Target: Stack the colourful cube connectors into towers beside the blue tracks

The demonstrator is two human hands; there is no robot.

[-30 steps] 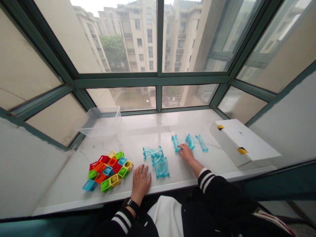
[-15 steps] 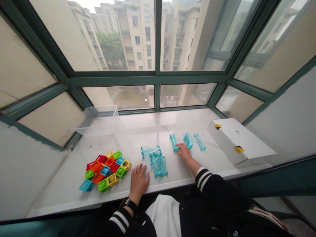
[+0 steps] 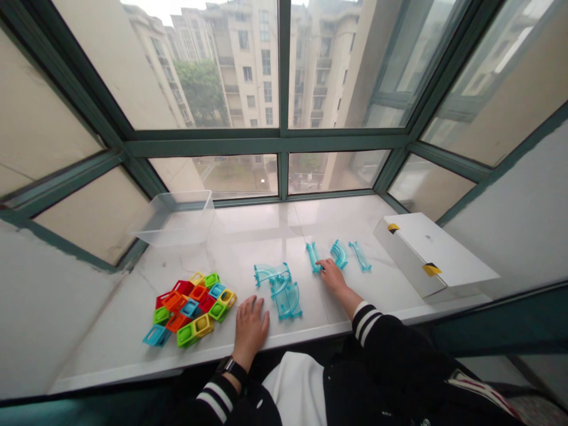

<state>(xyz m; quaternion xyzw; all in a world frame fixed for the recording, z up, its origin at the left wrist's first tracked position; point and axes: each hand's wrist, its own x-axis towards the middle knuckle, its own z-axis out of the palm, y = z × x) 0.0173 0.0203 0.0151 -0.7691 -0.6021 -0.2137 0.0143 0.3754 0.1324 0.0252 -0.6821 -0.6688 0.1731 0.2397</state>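
Note:
My left hand (image 3: 251, 324) lies flat on the white sill, fingers out and holding nothing. It rests between a pile of coloured plastic blocks (image 3: 190, 308) and a group of see-through blue track pieces (image 3: 286, 299). Farther right, my right hand (image 3: 332, 277) has its fingertips closed at the near end of a straight see-through blue track piece (image 3: 311, 254), which lies on the sill. Just beyond that hand are a curved blue track piece (image 3: 339, 253) and a slim, slightly wavy one (image 3: 360, 256). The fingers partly cover the straight piece's end.
A clear plastic bin (image 3: 177, 228) stands at the back left, by the window frame (image 3: 213, 147). At the right is a white box (image 3: 437, 248) with yellow-and-black tabs. The marble-look sill (image 3: 257, 225) ends at a front edge close to my body.
Almost nothing differs. The whole view has shifted very slightly; both hands and the pieces keep their places on the sill.

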